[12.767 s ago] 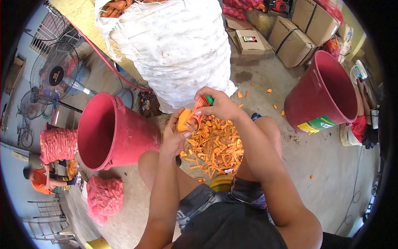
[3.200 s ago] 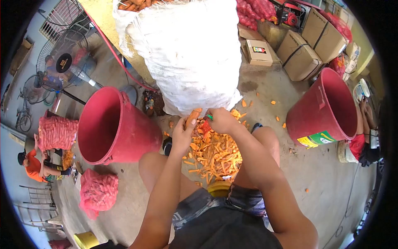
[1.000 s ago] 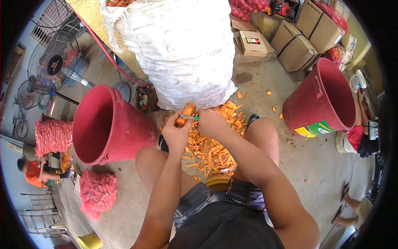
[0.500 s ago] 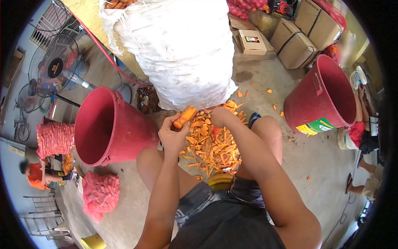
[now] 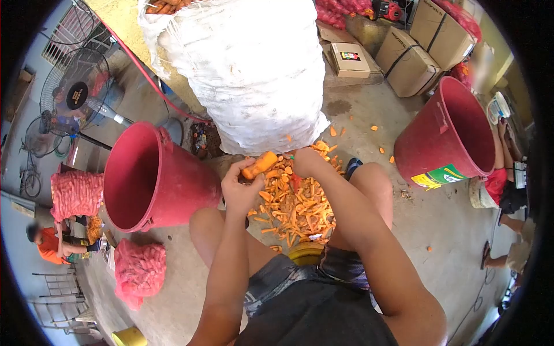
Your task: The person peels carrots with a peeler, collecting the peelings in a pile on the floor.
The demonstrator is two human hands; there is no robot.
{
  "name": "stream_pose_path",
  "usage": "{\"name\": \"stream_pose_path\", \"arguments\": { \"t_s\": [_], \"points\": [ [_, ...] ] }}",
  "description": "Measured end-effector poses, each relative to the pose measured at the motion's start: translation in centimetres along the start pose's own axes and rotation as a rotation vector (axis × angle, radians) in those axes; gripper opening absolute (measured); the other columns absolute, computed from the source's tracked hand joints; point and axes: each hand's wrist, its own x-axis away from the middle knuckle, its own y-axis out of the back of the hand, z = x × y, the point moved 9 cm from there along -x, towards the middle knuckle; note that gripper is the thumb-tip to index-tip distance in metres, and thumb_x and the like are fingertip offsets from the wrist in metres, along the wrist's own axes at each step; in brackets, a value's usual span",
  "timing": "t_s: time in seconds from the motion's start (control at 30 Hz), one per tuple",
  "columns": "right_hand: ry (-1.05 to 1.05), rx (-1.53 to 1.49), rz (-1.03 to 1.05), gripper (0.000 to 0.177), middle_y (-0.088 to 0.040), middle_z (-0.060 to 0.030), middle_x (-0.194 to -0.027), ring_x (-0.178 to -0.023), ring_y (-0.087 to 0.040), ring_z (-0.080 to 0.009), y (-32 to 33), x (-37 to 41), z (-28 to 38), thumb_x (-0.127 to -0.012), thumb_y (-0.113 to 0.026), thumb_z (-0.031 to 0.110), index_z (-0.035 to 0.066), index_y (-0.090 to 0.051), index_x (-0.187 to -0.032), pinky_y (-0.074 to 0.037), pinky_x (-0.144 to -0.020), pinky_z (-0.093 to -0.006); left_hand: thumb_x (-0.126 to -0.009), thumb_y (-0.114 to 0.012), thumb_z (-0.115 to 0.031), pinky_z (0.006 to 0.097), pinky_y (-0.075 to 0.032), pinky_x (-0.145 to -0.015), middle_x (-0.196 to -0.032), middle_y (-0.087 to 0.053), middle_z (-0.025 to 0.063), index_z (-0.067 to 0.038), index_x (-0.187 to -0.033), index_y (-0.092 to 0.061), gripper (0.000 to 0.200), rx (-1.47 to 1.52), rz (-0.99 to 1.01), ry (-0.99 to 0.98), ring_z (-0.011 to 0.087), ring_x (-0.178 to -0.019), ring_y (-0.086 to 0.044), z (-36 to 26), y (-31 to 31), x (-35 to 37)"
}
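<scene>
Red buckets [image 5: 173,184] [image 5: 430,144]: 2. White sack [image 5: 254,75]: 1. Cardboard boxes [image 5: 350,57] [image 5: 411,64] [image 5: 440,24]: 3. Floor fan [image 5: 78,95]: 1. Held carrot [image 5: 259,165]: 1. Left-side mesh bags [image 5: 75,195] [image 5: 138,268]: 2.

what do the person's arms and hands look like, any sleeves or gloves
Both arms are bare along all that shows, no sleeves. The left hand and right hand are bare too: no gloves, and no watch, ring or band is visible. Worn: dark top, patterned shorts.
</scene>
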Motion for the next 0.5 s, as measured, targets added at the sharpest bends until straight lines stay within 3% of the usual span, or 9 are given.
{"name": "stream_pose_path", "arguments": {
  "t_s": [0.07, 0.13, 0.17, 0.2, 0.27, 0.3, 0.4, 0.43, 0.5],
  "points": [
    [0.004, -0.002, 0.017, 0.02, -0.076, -0.0236, -0.105, -0.104, -0.074, -0.0392, -0.3, 0.0, 0.2, -0.087, -0.066, 0.008, -0.001, -0.079, -0.1, -0.059, -0.091, -0.0469, -0.084, -0.08, 0.0, 0.0307, -0.057, -0.092, -0.116, -0.074, 0.009, 0.002, -0.126, -0.068, 0.044, 0.071, 0.055, 0.044, 0.0147, -0.103, -0.07, 0.6, 0.1, -0.9],
    [0.067, -0.163, -0.124, 0.025, -0.076, -0.0222, -0.107, -0.106, -0.073, -0.039, 1.1, 1.2, 0.7, -0.087, -0.066, 0.007, 0.002, -0.077, -0.11, -0.057, -0.092, -0.0475, -0.089, -0.072, 0.004, 0.035, -0.055, -0.1, -0.125, -0.07, 0.0099, -0.005, -0.14, -0.06, 0.054, 0.664, -0.037, 0.127, 0.0175, -0.115, -0.067, 1.7, 1.1, -1.7],
    [0.077, -0.164, -0.119, 0.025, -0.076, -0.0222, -0.107, -0.106, -0.073, -0.039, 1.5, 1.5, 0.6, -0.087, -0.066, 0.007, 0.002, -0.077, -0.11, -0.057, -0.092, -0.0475, -0.099, -0.064, -0.003, 0.0399, -0.054, -0.105, -0.13, -0.067, 0.0089, -0.012, -0.149, -0.053, 0.052, 0.888, 0.01, 0.099, 0.021, -0.122, -0.065, 1.4, 1.2, -1.9],
    [0.148, -0.227, -0.103, 0.028, -0.076, -0.0212, -0.107, -0.105, -0.072, -0.0386, 2.5, 2.1, 0.9, -0.087, -0.069, 0.009, 0.003, -0.075, -0.114, -0.057, -0.091, -0.0469, -0.099, -0.064, -0.003, 0.0399, -0.054, -0.105, -0.13, -0.067, 0.0089, -0.012, -0.149, -0.053, 0.052, 0.881, -0.001, 0.095, 0.021, -0.122, -0.065, 1.0, 1.4, -2.2],
    [0.235, -0.283, -0.085, 0.031, -0.076, -0.0202, -0.107, -0.104, -0.072, -0.0382, 5.0, 3.8, 2.5, -0.088, -0.072, 0.011, 0.005, -0.073, -0.118, -0.056, -0.09, -0.0462, -0.107, -0.058, -0.017, 0.0403, -0.056, -0.1, -0.127, -0.067, 0.0066, -0.015, -0.15, -0.052, 0.044, 1.366, -0.063, 0.296, 0.0227, -0.118, -0.066, 1.8, 0.6, -2.7],
    [0.214, -0.361, -0.117, 0.033, -0.076, -0.019, -0.106, -0.101, -0.072, -0.0365, 6.9, 4.9, 2.9, -0.087, -0.075, 0.014, 0.005, -0.072, -0.118, -0.056, -0.089, -0.0449, -0.11, -0.054, -0.027, 0.0384, -0.057, -0.092, -0.129, -0.064, 0.0027, -0.019, -0.152, -0.05, 0.043, 1.349, -0.028, 0.378, 0.0205, -0.108, -0.067, 3.6, 0.0, -3.2],
    [0.152, -0.514, -0.163, 0.044, -0.075, -0.0154, -0.099, -0.095, -0.072, -0.0294, 9.1, 6.0, 3.2, -0.082, -0.086, 0.022, 0.006, -0.068, -0.119, -0.055, -0.087, -0.041, -0.111, -0.054, -0.028, 0.0352, -0.057, -0.084, -0.128, -0.063, 0.0013, -0.02, -0.154, -0.049, 0.044, 1.067, -0.043, 0.402, 0.0172, -0.097, -0.065, 4.5, -0.5, -3.0],
    [0.195, -0.553, -0.194, 0.047, -0.074, -0.015, -0.099, -0.095, -0.072, -0.0279, 9.7, 6.6, 3.7, -0.081, -0.088, 0.023, 0.005, -0.068, -0.119, -0.055, -0.087, -0.0403, -0.113, -0.046, -0.023, 0.0377, -0.057, -0.094, -0.138, -0.06, 0.003, -0.017, -0.157, -0.046, 0.044, 1.013, -0.02, 0.473, 0.0148, -0.104, -0.062, 4.7, -1.0, -2.6],
    [0.227, -0.597, -0.229, 0.05, -0.074, -0.0146, -0.099, -0.095, -0.071, -0.0264, 9.7, 6.8, 4.0, -0.079, -0.091, 0.024, 0.005, -0.067, -0.119, -0.055, -0.087, -0.0396, -0.113, -0.045, -0.023, 0.0359, -0.057, -0.093, -0.139, -0.06, 0.0038, -0.015, -0.156, -0.048, 0.043, 0.971, 0.019, 0.498, 0.0153, -0.105, -0.063, 5.1, -2.2, -2.6]
  ]
}}
